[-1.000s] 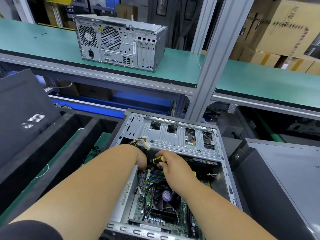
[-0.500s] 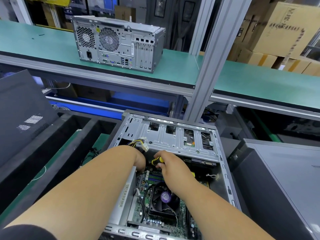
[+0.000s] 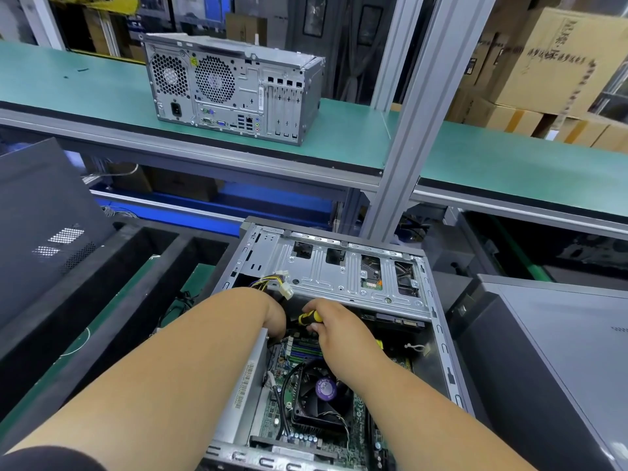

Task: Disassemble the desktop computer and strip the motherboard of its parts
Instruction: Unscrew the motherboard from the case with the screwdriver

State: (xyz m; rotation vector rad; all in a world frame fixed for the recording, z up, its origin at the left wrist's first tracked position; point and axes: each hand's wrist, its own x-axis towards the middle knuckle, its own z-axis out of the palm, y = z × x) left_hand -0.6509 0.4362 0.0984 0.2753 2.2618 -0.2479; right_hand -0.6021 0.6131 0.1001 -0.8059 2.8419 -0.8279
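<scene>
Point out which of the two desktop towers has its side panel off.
The near tower, lying under both hands: its motherboard and fan are exposed. The other tower, on the green shelf behind, is still closed, rear ports facing the camera.

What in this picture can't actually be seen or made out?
- Left hand: fingers dip behind the wrist into the open case, so its grip is unclear.
- Screwdriver: only the yellow-black handle shows; the right hand hides the tip.
- Motherboard: partly covered by both forearms, cut off at the bottom edge.

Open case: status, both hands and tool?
Right hand grips yellow-black screwdriver over motherboard. Left hand reaches into open case, fingers hidden. Drive cage overhangs work spot.
</scene>
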